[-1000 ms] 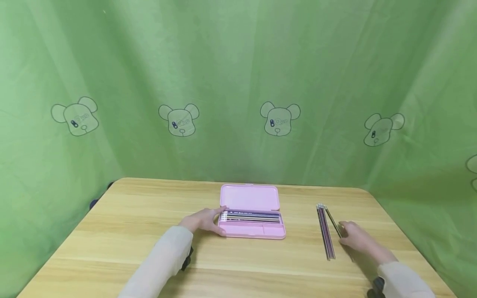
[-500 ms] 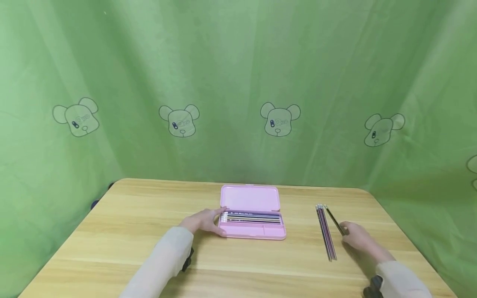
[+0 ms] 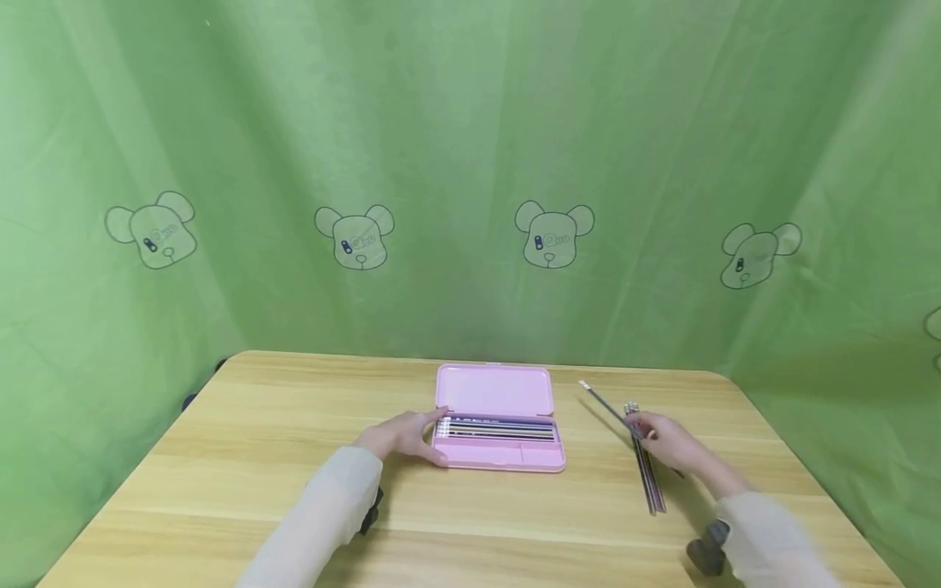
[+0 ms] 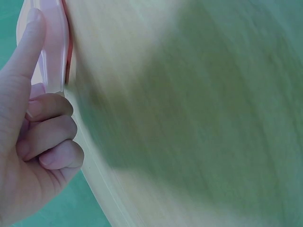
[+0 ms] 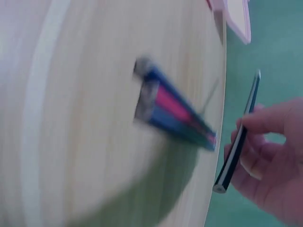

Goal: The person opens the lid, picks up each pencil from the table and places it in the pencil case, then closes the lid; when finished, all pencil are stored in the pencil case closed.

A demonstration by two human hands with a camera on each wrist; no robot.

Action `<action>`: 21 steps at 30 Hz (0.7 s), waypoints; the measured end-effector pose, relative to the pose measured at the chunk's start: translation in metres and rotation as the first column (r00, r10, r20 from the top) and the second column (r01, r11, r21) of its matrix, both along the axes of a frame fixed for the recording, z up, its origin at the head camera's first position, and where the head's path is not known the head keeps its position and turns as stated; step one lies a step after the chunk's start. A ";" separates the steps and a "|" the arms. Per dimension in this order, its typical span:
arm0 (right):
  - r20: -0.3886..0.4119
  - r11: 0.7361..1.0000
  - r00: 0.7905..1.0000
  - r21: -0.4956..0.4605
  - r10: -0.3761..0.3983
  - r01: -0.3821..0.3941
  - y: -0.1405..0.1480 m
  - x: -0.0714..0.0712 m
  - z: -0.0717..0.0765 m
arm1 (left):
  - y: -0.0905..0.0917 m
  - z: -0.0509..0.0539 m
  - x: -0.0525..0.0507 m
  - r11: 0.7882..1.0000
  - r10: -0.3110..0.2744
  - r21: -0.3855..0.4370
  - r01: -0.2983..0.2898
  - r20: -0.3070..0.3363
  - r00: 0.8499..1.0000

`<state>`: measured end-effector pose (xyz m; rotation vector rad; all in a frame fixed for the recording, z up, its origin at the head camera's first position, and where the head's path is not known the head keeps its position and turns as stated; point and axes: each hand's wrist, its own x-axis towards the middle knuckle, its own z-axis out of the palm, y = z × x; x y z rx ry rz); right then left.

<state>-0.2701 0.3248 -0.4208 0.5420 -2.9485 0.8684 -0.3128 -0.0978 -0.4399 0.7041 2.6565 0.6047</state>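
Observation:
An open pink pencil case (image 3: 470,455) lies on the table with several pencils (image 3: 496,429) side by side in its rear compartment. At its left end, my left hand (image 3: 403,435) grips the case between thumb and forefinger; in the left wrist view the other fingers of that hand (image 4: 33,127) are curled. My right hand (image 3: 665,441) pinches one dark pencil (image 3: 603,402), tilted, its white end toward the back left. The right wrist view shows this pencil (image 5: 230,163) between thumb and fingers. Beneath the right hand lies a bundle of several pencils (image 3: 647,482) on the table.
The wooden table (image 3: 220,465) reaches back to a green curtain (image 3: 456,163) printed with bear heads. Behind the case's tray its raised lid (image 3: 494,390) leans back. A dark object (image 3: 189,400) shows beyond the table's left edge.
My right hand has moved left with one pencil in its grip, from the right of the bundle to over it. The left hand and the case have stayed in place.

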 end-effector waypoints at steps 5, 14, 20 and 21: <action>0.026 0.991 0.990 -0.024 0.135 -0.134 -0.030 -0.007 -0.001 | 0.001 0.002 -0.001 1.000 -0.003 -0.004 0.003 -0.003 1.000; 0.048 0.960 0.959 -0.029 0.280 -0.279 -0.080 -0.023 -0.002 | 0.000 0.000 -0.001 1.000 0.002 -0.006 -0.002 -0.001 1.000; 0.042 0.938 0.938 -0.032 0.345 -0.344 -0.110 -0.028 -0.002 | 0.001 0.002 -0.001 1.000 0.006 0.000 -0.006 0.004 1.000; 0.040 0.936 0.936 -0.030 0.351 -0.350 -0.115 -0.029 -0.002 | 0.001 0.002 0.000 1.000 0.005 -0.002 -0.005 0.005 1.000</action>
